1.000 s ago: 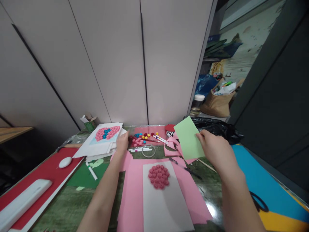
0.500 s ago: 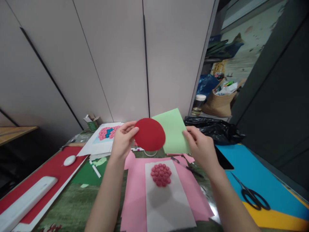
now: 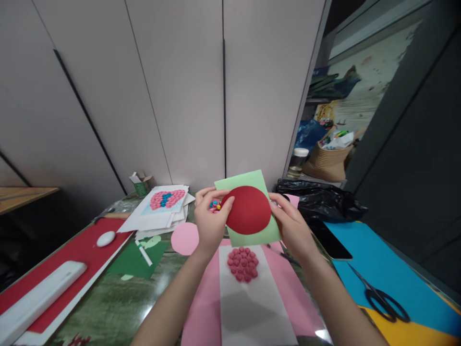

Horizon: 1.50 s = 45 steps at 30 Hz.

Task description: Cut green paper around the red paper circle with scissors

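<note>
My left hand (image 3: 213, 216) pinches a red paper circle (image 3: 248, 210) at its left edge, thumb on the front. The circle lies over a light green paper sheet (image 3: 240, 180), whose right edge is gripped by my right hand (image 3: 293, 223). Both pieces are raised above the table, and the sheet's corners stick out around the circle. Below them, a cluster of pink balls (image 3: 243, 264) sits on a white paper strip (image 3: 252, 312). Pink paper (image 3: 201, 307) lies under that strip.
To the left are a pink paper circle (image 3: 185, 239), a marker (image 3: 144, 253), dark green paper (image 3: 139, 264) and a stack of white sheets (image 3: 147, 222). On the right lie scissors (image 3: 383, 300), a black phone (image 3: 332, 240), blue paper (image 3: 396, 274) and a black plastic bag (image 3: 320, 199).
The red circle has moved right, from beside the light green sheet to in front of it. My left hand has come closer to my right hand.
</note>
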Each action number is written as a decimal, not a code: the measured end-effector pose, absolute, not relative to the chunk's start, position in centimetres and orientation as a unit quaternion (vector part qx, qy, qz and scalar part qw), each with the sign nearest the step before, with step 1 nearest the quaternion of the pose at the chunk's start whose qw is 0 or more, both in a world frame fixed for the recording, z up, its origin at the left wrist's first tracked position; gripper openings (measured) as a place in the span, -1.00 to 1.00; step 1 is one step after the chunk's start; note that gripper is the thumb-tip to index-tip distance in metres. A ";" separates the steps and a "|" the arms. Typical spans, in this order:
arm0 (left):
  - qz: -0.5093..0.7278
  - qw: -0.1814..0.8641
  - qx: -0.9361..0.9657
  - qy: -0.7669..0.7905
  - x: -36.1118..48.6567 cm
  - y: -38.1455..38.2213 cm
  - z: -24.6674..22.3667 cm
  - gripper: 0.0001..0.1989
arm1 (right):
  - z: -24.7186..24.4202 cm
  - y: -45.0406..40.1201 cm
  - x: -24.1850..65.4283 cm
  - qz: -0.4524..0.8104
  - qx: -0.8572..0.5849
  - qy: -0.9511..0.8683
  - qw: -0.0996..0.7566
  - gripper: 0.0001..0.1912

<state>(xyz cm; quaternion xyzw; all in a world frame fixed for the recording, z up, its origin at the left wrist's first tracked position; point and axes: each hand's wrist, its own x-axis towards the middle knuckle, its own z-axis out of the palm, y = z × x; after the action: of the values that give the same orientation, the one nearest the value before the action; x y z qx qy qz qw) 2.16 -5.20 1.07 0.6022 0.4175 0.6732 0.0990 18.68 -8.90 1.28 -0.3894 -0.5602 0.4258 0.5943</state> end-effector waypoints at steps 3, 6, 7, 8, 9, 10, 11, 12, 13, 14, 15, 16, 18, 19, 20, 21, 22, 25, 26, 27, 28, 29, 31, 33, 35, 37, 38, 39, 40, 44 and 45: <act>0.676 0.072 0.604 0.416 2.1 -5.3 1.0 -0.90 | 1.1 -9.0 18.3 0.429 -0.385 -0.554 0.600 -0.71; 0.676 0.079 0.607 0.409 2.3 -5.3 1.0 -0.92 | 1.5 -9.2 18.2 0.434 -0.393 -0.565 0.581 -0.70; 0.677 0.090 0.607 0.406 2.5 -5.3 1.0 -0.90 | 1.7 -9.3 18.3 0.434 -0.397 -0.565 0.578 -0.71; 0.683 0.105 0.601 0.401 2.7 -5.3 1.0 -0.86 | 1.9 -9.3 18.5 0.433 -0.403 -0.564 0.576 -0.73; 0.691 0.130 0.594 0.390 3.0 -5.3 0.9 -0.77 | 2.1 -9.3 18.7 0.430 -0.406 -0.562 0.578 -0.75; 0.708 0.163 0.577 0.374 3.3 -5.3 0.9 -0.63 | 2.2 -9.3 18.9 0.427 -0.407 -0.560 0.582 -0.77; 0.723 0.208 0.558 0.350 3.6 -5.3 0.8 -0.46 | 2.3 -9.3 19.2 0.427 -0.404 -0.557 0.587 -0.79; 0.728 0.270 0.542 0.322 3.8 -5.3 0.8 -0.32 | 2.4 -9.2 19.5 0.431 -0.400 -0.553 0.591 -0.80; 0.715 0.348 0.531 0.292 4.0 -5.4 0.7 -0.25 | 2.4 -9.2 19.6 0.438 -0.395 -0.549 0.593 -0.80; 0.684 0.434 0.524 0.262 4.1 -5.4 0.6 -0.25 | 2.4 -9.1 19.8 0.445 -0.392 -0.544 0.593 -0.80; 0.639 0.516 0.518 0.237 4.2 -5.4 0.5 -0.31 | 2.4 -9.1 19.8 0.449 -0.393 -0.541 0.592 -0.79; 0.591 0.586 0.510 0.218 4.3 -5.5 0.4 -0.41 | 2.4 -9.1 19.8 0.450 -0.398 -0.540 0.590 -0.79; 0.524 0.666 0.492 0.203 4.3 -5.4 0.1 -0.58 | 2.4 -9.0 19.6 0.443 -0.407 -0.547 0.582 -0.78; 0.517 0.677 0.482 0.205 4.3 -5.3 0.0 -0.63 | 2.5 -8.9 19.6 0.435 -0.413 -0.556 0.576 -0.77; 0.526 0.674 0.475 0.209 4.3 -5.2 -0.1 -0.66 | 2.5 -8.9 19.6 0.423 -0.418 -0.570 0.567 -0.76; 0.544 0.663 0.468 0.214 4.3 -5.0 -0.2 -0.68 | 2.6 -8.8 19.9 0.408 -0.423 -0.587 0.557 -0.74; 0.567 0.648 0.460 0.219 4.2 -4.8 -0.2 -0.70 | 2.6 -8.7 20.3 0.387 -0.428 -0.605 0.548 -0.72; 0.627 0.613 0.422 0.229 3.5 -3.9 0.2 -0.72 | 2.5 -8.1 22.9 0.279 -0.482 -0.659 0.505 -0.71; 0.644 0.603 0.411 0.229 3.1 -3.6 0.5 -0.70 | 2.3 -7.8 24.2 0.220 -0.530 -0.678 0.459 -0.72; 0.666 0.588 0.397 0.230 2.6 -3.3 0.9 -0.69 | 1.9 -7.4 25.5 0.163 -0.587 -0.695 0.383 -0.73; 0.688 0.574 0.382 0.227 2.0 -3.1 1.3 -0.68 | 1.5 -7.0 26.9 0.111 -0.649 -0.696 0.286 -0.75; 0.706 0.559 0.372 0.223 1.4 -2.9 1.7 -0.68 | 0.9 -6.5 28.2 0.083 -0.700 -0.689 0.168 -0.74; 0.732 0.535 0.365 0.212 0.3 -2.7 2.4 -0.70 | -0.5 -5.4 30.3 0.085 -0.737 -0.664 0.088 -0.78; 0.754 0.509 0.360 0.208 -0.7 -2.7 2.8 -0.71 | -2.1 -4.3 31.8 0.099 -0.756 -0.647 0.025 -0.85; 0.771 0.485 0.359 0.204 -1.4 -2.7 3.1 -0.72 | -3.4 -3.3 32.5 0.126 -0.759 -0.638 -0.037 -0.87; 0.783 0.467 0.358 0.202 -2.0 -2.7 3.1 -0.73 | -4.5 -2.6 32.7 0.157 -0.753 -0.633 -0.088 -0.79; 0.785 0.462 0.359 0.202 -2.2 -2.7 3.2 -0.73 | -5.0 -2.4 32.5 0.173 -0.747 -0.633 -0.108 -0.75; 0.786 0.459 0.361 0.202 -2.3 -2.7 3.2 -0.72 | -5.4 -2.1 32.2 0.188 -0.740 -0.634 -0.124 -0.72; 0.786 0.458 0.363 0.201 -2.5 -2.8 3.2 -0.72 | -5.7 -2.0 31.8 0.204 -0.732 -0.636 -0.137 -0.70; 0.776 0.465 0.377 0.198 -2.5 -2.9 3.3 -0.72 | -7.0 -1.4 29.6 0.241 -0.704 -0.651 -0.153 -0.69; 0.772 0.468 0.381 0.199 -2.4 -2.9 3.2 -0.71 | -7.3 -1.3 29.0 0.240 -0.702 -0.654 -0.148 -0.69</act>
<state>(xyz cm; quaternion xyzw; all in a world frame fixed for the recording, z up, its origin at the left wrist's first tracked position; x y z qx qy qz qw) -2.40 -2.91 3.22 0.3814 0.1993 0.7716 0.4684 29.00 -1.29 -7.26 -0.7022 -0.6537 0.2399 -0.1484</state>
